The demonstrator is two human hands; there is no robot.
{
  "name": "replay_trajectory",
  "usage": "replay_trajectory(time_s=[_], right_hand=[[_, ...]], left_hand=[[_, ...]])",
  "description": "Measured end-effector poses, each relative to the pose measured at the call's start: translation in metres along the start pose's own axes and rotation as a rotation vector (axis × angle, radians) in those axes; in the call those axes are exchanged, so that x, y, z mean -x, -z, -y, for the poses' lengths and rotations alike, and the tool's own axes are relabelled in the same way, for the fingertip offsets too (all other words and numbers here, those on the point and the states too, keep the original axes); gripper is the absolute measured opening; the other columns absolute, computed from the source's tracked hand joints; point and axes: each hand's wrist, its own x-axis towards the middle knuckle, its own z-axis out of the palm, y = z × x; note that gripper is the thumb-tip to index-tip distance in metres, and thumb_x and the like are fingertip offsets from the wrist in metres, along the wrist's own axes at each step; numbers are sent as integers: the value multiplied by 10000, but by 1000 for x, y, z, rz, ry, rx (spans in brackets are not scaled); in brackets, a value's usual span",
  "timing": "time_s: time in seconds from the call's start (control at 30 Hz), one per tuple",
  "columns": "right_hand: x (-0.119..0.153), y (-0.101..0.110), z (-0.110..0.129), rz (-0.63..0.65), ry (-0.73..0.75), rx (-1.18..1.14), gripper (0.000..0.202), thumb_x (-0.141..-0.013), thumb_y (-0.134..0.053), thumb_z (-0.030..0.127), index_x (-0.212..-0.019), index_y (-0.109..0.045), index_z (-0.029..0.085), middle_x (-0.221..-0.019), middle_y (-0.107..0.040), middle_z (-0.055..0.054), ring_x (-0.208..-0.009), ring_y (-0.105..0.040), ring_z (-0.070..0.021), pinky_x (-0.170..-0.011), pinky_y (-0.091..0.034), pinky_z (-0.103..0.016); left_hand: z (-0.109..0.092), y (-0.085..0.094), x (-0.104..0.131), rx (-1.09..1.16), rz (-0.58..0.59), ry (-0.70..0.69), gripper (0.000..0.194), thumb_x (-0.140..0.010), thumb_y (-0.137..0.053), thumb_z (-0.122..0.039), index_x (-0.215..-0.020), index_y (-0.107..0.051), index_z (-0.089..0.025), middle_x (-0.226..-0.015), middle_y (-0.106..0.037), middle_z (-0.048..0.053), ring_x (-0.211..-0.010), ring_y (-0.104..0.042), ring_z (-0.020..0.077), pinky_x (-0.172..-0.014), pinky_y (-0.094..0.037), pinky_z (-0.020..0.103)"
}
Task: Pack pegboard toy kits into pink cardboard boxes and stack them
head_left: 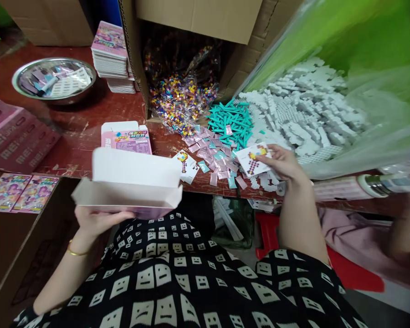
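Observation:
My left hand [95,223] grips an opened cardboard box [136,175] from below, with its white inside and raised flap facing me. In my right hand [285,161] is a white card [253,160] printed with a pixel-art pattern, pinched at its right edge. A similar card [185,166] lies on the table to the left. Between the two cards spread small pink and teal sachets [218,157]. Behind the sachets are a heap of teal sticks [230,120] and a pile of bags of colourful small beads [184,100].
White perforated plates [307,109] fill a green-lined bag at right. A flattened pink box [126,136], a metal bowl [54,79] and stacked cards [110,50] stand at left, near pink boxes [17,132]. Another person's arm [408,223] shows at far right.

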Motion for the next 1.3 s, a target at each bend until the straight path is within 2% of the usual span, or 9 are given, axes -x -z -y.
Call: replay_trajectory(time_s=[0.13, 0.27, 0.37, 0.53, 0.7, 0.9, 1.1, 1.2, 1.3], right_hand=[[20, -64, -22, 272, -12, -70, 553, -455, -939, 482, -818, -668, 166, -715, -724, -46, -596, -663, -187, -561, -558, -320], [-6, -92, -36, -45, 207, -103, 514, -669, -770, 589, -966, -630, 193, -929, -730, -86, -808, -693, -231, -750, -592, -406], [-23, -88, -44, -331, 309, 220, 499, -756, -678, 521, -1076, -606, 145, -1140, -667, -179, -1067, -637, -299, -949, -526, -498], [21, -104, -85, -111, 225, 638, 406, -669, -746, 517, -855, -615, 181, -856, -654, -100, -858, -620, -271, -862, -523, -451], [73, -145, -115, -224, 177, 300, 403, -636, -741, 550, -770, -573, 209, -681, -597, -22, -667, -566, -204, -722, -515, -385], [97, -131, -44, -272, 411, 52, 339, -830, -610, 543, -790, -627, 206, -815, -654, -60, -777, -627, -209, -722, -533, -374], [146, -136, 58, 351, 990, 317, 102, -905, -668, 299, -874, -733, 227, -950, -648, -60, -936, -595, -193, -872, -492, -388], [105, -127, 65, 340, 958, 324, 176, -903, -674, 370, -980, -739, 225, -1026, -664, -74, -1010, -608, -205, -923, -495, -395], [24, -78, 50, -25, 592, 554, 207, -943, -594, 314, -1052, -713, 185, -1094, -686, -114, -1066, -627, -224, -959, -486, -381]], left_hand=[[-17, -14, 8, 35, 262, -79, 453, -378, -971, -506, -614, -698, -233, -498, -603, -30, -551, -646, 202, -603, -625, 358], [-24, -20, 2, 43, 234, -104, 481, -373, -968, -530, -668, -724, -239, -567, -651, -12, -635, -686, 229, -641, -631, 372], [-21, -17, 3, 4, 189, -130, 477, -410, -971, -503, -721, -731, -232, -642, -695, -9, -589, -660, 192, -623, -615, 340], [-24, -20, 11, -65, 166, -350, 525, -556, -944, -433, -966, -700, -213, -757, -739, -4, -582, -669, 155, -537, -563, 257], [-34, -44, 15, -109, 233, -547, 472, -777, -806, -459, -1105, -617, -177, -853, -761, 53, -692, -721, 174, -617, -584, 263], [-40, -68, 19, -241, 325, -487, 521, -764, -810, -485, -1124, -603, -170, -903, -757, 64, -733, -731, 177, -684, -588, 258], [-44, -85, 17, -160, 208, -331, 507, -738, -809, -530, -1046, -627, -170, -844, -731, 33, -697, -699, 168, -673, -575, 265], [-39, -76, 11, -152, 173, -212, 511, -695, -826, -553, -976, -644, -168, -784, -711, 20, -653, -675, 166, -625, -565, 269], [-27, -48, -4, -211, 55, 30, 526, -622, -843, -596, -846, -644, -163, -697, -682, 10, -574, -632, 164, -528, -522, 265]])
